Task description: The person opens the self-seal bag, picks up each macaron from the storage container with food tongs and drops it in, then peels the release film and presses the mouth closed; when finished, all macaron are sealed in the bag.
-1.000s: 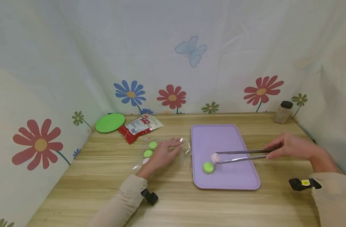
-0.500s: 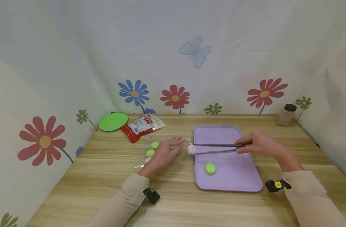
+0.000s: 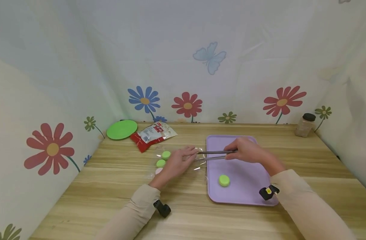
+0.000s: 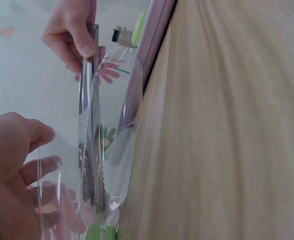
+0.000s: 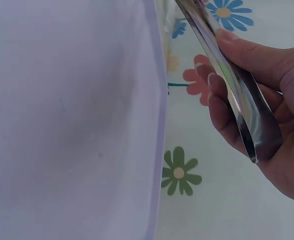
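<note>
My right hand (image 3: 245,151) grips metal tongs (image 3: 215,152), which reach leftward over the purple tray (image 3: 239,191). In the left wrist view the tongs' tips are inside a clear plastic bag (image 4: 119,170), close to something pinkish and blurred. Fingers extended, my left hand (image 3: 177,163) lies at the bag and touches its film; from the head it hides the tong tips. Left of it, two green macarons (image 3: 161,163) and a pink macaron (image 3: 159,170) show through the bag. One green macaron (image 3: 224,180) sits on the tray.
A green plate (image 3: 122,129) and a red and white packet (image 3: 153,135) lie at the back left of the wooden table (image 3: 194,216). At the back right stands a jar (image 3: 304,125) with a black lid. A flowered curtain (image 3: 159,60) surrounds the table.
My right hand has moved left with the tongs, carrying a pink macaron from over the tray to the bag. The left hand has stayed at the bag.
</note>
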Tool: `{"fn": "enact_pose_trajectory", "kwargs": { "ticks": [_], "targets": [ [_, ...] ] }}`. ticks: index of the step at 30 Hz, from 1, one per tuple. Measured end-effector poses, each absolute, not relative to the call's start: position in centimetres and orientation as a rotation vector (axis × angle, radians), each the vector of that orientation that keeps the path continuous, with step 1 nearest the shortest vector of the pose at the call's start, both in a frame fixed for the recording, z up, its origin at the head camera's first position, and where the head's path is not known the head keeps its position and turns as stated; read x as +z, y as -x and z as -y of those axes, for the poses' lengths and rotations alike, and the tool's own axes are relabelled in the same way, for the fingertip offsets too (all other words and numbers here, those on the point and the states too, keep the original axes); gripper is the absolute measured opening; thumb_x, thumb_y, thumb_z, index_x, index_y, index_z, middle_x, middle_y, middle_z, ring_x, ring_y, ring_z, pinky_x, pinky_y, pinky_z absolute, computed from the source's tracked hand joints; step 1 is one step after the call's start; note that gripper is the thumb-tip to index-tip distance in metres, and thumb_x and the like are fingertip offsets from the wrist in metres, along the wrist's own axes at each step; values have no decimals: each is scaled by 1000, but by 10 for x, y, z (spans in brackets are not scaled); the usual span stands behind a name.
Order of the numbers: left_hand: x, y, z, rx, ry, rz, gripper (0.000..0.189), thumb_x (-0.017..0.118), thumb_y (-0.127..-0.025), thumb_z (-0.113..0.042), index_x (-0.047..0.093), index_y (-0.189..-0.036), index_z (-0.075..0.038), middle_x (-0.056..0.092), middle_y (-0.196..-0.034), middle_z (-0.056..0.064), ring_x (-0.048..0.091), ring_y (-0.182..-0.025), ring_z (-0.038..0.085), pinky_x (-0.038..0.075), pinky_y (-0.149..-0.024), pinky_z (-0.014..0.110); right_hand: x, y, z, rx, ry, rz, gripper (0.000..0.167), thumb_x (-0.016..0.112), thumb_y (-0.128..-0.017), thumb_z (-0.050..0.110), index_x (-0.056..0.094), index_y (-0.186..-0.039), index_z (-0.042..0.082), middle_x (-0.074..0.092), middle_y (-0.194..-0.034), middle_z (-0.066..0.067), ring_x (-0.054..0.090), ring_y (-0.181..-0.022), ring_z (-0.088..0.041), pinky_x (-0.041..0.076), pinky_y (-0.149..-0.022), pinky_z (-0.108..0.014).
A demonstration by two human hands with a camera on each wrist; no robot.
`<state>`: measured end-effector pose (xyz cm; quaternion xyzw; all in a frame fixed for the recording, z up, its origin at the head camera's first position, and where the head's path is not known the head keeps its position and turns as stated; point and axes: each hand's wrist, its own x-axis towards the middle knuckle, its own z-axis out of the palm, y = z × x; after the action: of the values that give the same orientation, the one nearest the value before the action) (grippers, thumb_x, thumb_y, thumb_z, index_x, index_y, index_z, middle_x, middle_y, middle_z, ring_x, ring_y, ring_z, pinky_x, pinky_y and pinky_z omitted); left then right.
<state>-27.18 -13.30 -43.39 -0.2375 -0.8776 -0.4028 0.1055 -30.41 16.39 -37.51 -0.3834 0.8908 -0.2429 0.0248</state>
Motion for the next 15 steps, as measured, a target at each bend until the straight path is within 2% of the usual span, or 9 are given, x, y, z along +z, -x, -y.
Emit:
{"fn": "enact_pose_trajectory", "kwargs": {
  "ticks": [6,15],
  "targets": [
    [-435,271,133,-1155,693,2606,30,63,-101,-25,71,-127,-14,58,-140,13,46,-137,31,36,-113,44,-379,314,-144,-773,1185,-2710,25,79,-87,15,77,-109,4,74,-91,2,62,-75,-9,55,-67,-27],
    [-433,273,133,-1134,689,2575,27,63,-100,-17,71,-125,-11,57,-140,13,47,-135,36,35,-113,48,-376,315,-142,-792,1146,-2713,30,79,-88,20,75,-112,1,74,-96,-1,63,-78,-10,55,-68,-28]
  ]
}}
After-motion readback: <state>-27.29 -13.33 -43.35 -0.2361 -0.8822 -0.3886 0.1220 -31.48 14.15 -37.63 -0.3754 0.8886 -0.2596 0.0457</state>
